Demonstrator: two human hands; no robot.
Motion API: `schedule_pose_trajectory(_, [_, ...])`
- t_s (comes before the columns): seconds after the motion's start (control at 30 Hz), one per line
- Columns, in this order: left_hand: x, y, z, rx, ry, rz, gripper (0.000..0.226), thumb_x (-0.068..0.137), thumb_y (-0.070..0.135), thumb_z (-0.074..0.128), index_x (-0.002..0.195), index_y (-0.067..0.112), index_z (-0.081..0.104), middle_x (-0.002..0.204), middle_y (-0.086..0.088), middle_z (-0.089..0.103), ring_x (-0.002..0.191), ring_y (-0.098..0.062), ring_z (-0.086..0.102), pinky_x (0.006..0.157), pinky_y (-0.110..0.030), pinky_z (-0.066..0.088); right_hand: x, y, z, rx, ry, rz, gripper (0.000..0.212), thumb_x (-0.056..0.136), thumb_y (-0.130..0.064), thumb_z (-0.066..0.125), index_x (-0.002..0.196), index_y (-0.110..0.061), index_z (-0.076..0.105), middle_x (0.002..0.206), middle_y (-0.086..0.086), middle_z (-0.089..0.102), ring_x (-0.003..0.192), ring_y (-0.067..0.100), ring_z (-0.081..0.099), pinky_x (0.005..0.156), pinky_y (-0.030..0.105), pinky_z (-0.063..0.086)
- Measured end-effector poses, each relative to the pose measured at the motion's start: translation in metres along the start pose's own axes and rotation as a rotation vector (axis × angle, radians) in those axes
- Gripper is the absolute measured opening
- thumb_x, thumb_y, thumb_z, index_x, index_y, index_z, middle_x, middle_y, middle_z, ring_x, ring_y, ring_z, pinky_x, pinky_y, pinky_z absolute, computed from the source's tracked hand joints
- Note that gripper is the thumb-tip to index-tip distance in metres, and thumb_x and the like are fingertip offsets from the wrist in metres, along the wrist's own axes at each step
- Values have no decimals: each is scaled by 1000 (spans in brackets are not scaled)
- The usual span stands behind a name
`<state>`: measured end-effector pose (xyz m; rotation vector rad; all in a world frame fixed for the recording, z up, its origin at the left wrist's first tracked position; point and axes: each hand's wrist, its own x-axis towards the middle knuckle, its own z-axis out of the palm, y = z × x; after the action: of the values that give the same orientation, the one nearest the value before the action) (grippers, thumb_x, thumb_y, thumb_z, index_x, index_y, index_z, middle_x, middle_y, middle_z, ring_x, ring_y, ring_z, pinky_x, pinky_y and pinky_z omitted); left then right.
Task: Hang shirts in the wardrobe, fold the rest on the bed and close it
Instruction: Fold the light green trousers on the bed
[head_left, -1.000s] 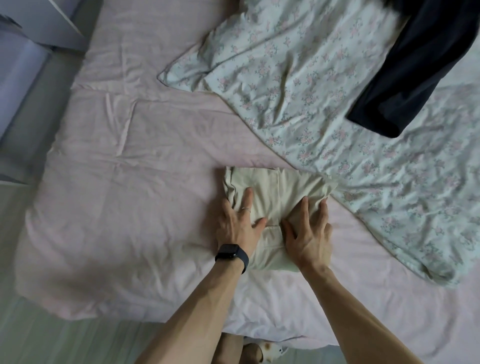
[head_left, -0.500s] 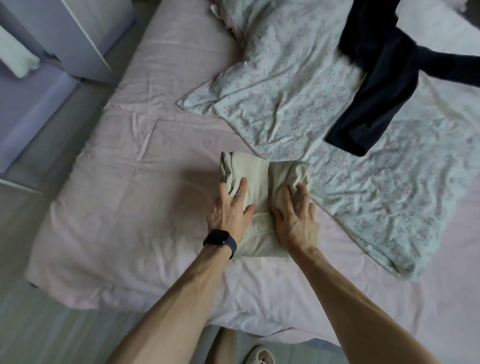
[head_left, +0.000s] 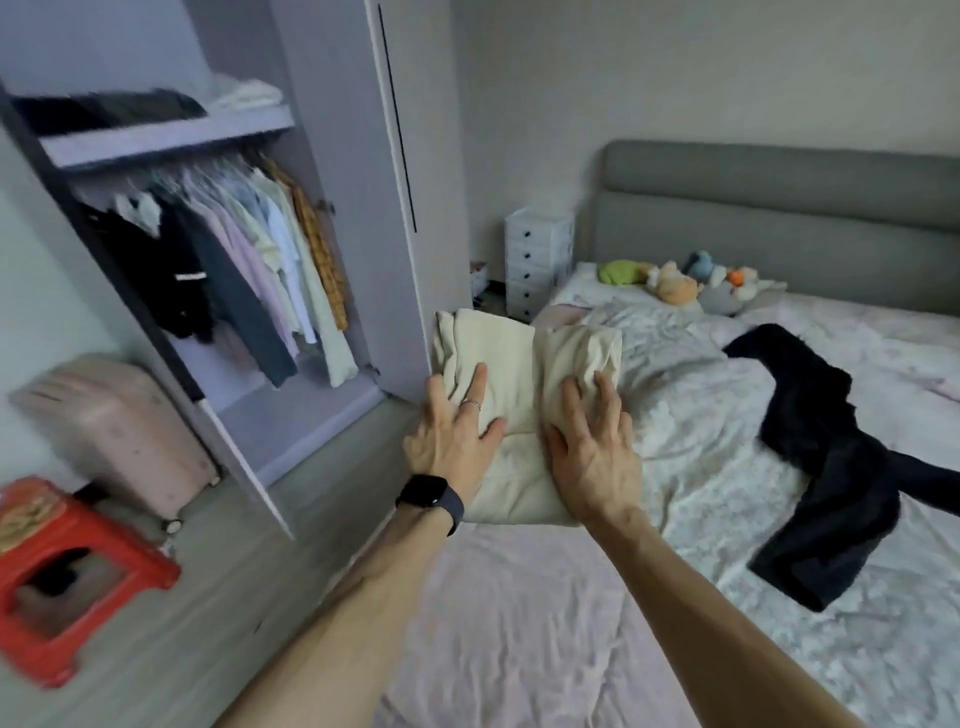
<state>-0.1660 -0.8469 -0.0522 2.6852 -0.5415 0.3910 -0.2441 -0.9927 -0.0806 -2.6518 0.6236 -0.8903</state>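
A folded cream garment (head_left: 514, 364) is held up off the pink bed (head_left: 519, 623), level with the wardrobe's lower edge. My left hand (head_left: 454, 431), with a black watch on the wrist, grips its left side, two fingers and the thumb on top. My right hand (head_left: 592, 441) grips the right side, fingers curled into the fabric. A dark garment (head_left: 821, 457) lies spread out on the floral duvet (head_left: 691, 415). The open wardrobe (head_left: 234, 249) at left has several shirts hanging from its rail and folded clothes on the shelf above.
The wardrobe door (head_left: 395, 182) stands open beside the bed. A pink suitcase (head_left: 119, 431) and a red plastic stool (head_left: 72, 571) stand on the floor at left. A white drawer unit (head_left: 537, 260) sits by the grey headboard (head_left: 779, 218), with plush toys (head_left: 675, 283) on the bed.
My view has swung up from the bed to the wardrobe and headboard. The cream garment, which lay pressed on the sheet, is now raised in both hands.
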Motion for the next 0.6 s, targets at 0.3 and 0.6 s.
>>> schedule_pose_trajectory(0.3, [106,-137,-179,91,342,-23,72,91,63,52,154,43,22,134,-4,21,111,-30,56,71,-43,54,117,-226,-9,170,220,-255,59,93,-38,67,146,-21,47,156,14,31,116,44,50,61,48,56])
schedule_pose_trajectory(0.6, [220,-323,-233,70,421,2,70,90,62,56,152,46,27,131,1,16,106,-29,58,66,-47,56,176,-414,98,301,307,-198,57,94,-38,67,146,-24,49,158,12,31,128,36,43,65,49,55])
